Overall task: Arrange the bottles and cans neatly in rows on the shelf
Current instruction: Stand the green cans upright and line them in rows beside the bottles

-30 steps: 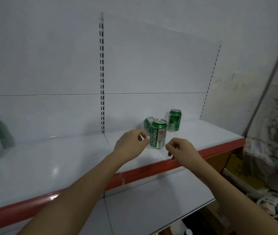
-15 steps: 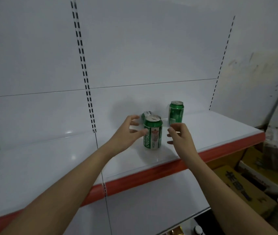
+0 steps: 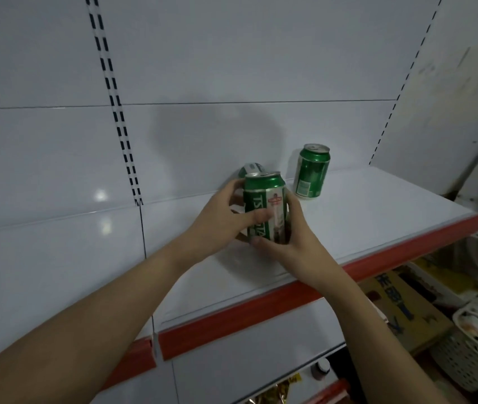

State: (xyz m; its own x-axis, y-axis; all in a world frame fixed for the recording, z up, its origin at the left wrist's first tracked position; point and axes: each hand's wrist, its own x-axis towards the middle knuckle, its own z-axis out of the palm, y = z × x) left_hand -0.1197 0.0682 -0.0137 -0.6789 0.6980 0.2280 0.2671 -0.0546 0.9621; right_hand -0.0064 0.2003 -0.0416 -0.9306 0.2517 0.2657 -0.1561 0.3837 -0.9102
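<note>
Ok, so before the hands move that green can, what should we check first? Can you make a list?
1. Left hand holds the front can: ok.
2. Right hand holds it too: ok.
3. Front can upright: ok.
4. Can behind it upright: cannot tell, mostly hidden.
5. Right can stands apart, upright: ok.
6. Free shelf space beside the right can: ok.

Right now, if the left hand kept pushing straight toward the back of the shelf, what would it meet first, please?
Probably the half-hidden can just behind the front can that the left hand grips; depth is unclear.
</note>
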